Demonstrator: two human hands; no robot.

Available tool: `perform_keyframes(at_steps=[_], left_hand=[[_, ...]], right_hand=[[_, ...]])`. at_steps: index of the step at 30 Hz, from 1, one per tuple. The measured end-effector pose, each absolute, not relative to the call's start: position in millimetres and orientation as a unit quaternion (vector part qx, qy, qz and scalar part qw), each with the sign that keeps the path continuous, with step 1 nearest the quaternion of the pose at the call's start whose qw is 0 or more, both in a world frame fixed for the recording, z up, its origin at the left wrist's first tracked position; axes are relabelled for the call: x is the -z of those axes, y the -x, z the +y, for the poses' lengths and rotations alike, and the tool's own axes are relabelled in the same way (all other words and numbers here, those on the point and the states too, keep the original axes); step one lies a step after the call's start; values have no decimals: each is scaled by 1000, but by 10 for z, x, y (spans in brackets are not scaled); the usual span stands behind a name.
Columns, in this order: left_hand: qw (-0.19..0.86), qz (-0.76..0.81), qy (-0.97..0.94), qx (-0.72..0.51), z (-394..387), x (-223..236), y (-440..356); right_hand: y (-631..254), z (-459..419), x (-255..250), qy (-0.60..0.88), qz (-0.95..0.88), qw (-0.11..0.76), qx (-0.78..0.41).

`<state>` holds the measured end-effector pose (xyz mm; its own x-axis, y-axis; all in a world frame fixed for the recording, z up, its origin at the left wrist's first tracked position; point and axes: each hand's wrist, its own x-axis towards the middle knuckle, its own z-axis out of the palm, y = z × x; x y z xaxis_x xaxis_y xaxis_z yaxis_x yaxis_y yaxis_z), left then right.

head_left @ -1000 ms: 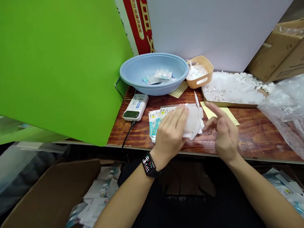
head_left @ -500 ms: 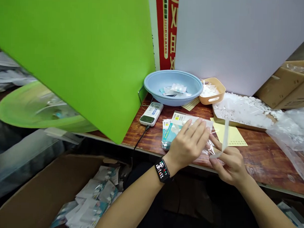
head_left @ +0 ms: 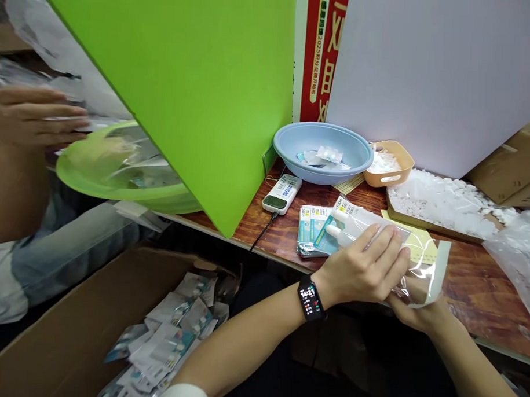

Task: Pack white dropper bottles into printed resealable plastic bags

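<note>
The left hand [head_left: 362, 268] lies nearly flat, its grip open, pressing on a clear plastic bag [head_left: 368, 234] with a white item inside. The bag sits at the near edge of the wooden surface [head_left: 461, 292]. The right hand [head_left: 417, 312] curls beneath the bag's white-edged end, its grip apparently pinching that end from below. The step in hand looks like smoothing and steadying the bag, and the loose end calls for a firm hold. At ten o'clock from the hands lies a stack of printed packets [head_left: 311, 230]; at eleven, a blue basin [head_left: 319, 128]; at one, a tray of white plastic pieces [head_left: 438, 204]. A cardboard box [head_left: 70, 296] of packets stands at eight o'clock, and a co-worker's hand [head_left: 33, 115] reaches at nine beyond a green board [head_left: 164, 91].
</note>
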<state>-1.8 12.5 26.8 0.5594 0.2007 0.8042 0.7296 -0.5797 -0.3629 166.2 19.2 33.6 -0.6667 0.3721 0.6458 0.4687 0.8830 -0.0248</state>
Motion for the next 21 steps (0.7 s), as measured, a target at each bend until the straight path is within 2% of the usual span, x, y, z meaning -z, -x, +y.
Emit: perform_keyframes(at_steps=[9, 14, 17, 19, 21], left_hand=[[374, -296, 800, 363, 119, -237, -18], [312, -288, 810, 404, 186, -234, 49], [156, -314, 773, 529, 210, -292, 131], [-42, -360, 697, 619, 177, -379, 178], [-273, -370, 605, 650, 117, -479, 205]], right_hand=[[-1705, 282, -275, 203, -920, 335, 1], [-1629, 235, -298, 211, -913, 347, -33], [-1630, 209, -340, 227, -866, 444, -37], [-1663, 223, -376, 262, -794, 542, -84], [-1700, 254, -409, 296, -729, 593, -172]])
